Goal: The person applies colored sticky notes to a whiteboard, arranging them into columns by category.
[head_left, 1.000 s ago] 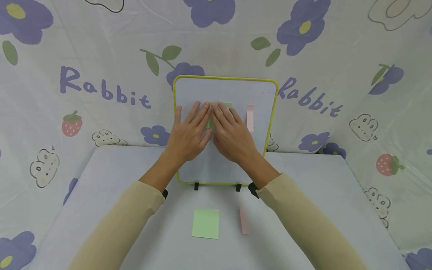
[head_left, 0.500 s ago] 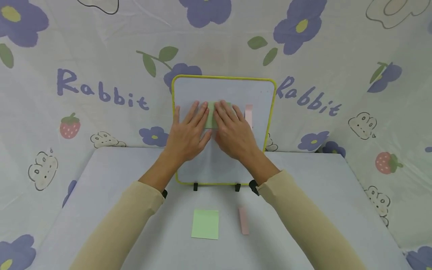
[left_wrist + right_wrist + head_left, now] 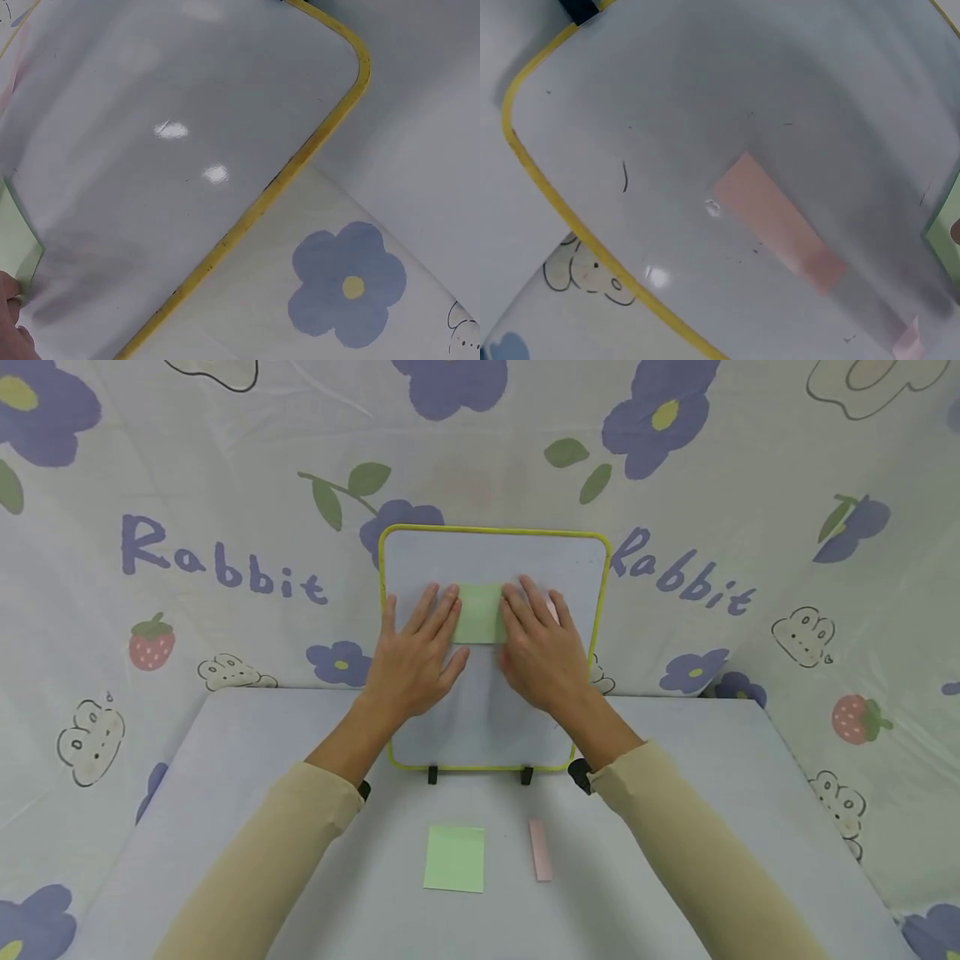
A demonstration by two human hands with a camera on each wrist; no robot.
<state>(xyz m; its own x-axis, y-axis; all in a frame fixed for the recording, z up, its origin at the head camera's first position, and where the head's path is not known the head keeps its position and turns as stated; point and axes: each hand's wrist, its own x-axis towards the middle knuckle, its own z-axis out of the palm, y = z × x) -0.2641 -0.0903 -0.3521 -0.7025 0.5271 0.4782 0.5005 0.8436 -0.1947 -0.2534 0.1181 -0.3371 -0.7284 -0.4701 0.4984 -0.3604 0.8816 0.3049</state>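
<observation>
A pale green sticky note [image 3: 478,614] is on the upright whiteboard [image 3: 480,722]. My left hand [image 3: 412,660] lies against the board with spread, straight fingers, fingertips on the note's left edge. In the left wrist view the note's corner [image 3: 16,244] shows beside a fingertip. My right hand [image 3: 546,652] has straight fingers, with fingertips at the note's right edge. It mostly hides a pink paper strip [image 3: 552,608] in the head view. The right wrist view shows that pink strip [image 3: 780,225] on the board, with a small pink piece below right.
On the white table [image 3: 660,827], a green sticky-note pad [image 3: 454,858] and a narrow pink strip pad [image 3: 540,851] lie in front of the board. Black feet [image 3: 432,775] support the yellow-framed board. A patterned cloth [image 3: 480,468] hangs behind.
My right hand has slid rightward across the green note, uncovering its middle and now covering much of the pink strip. The left hand has stayed nearly in place.
</observation>
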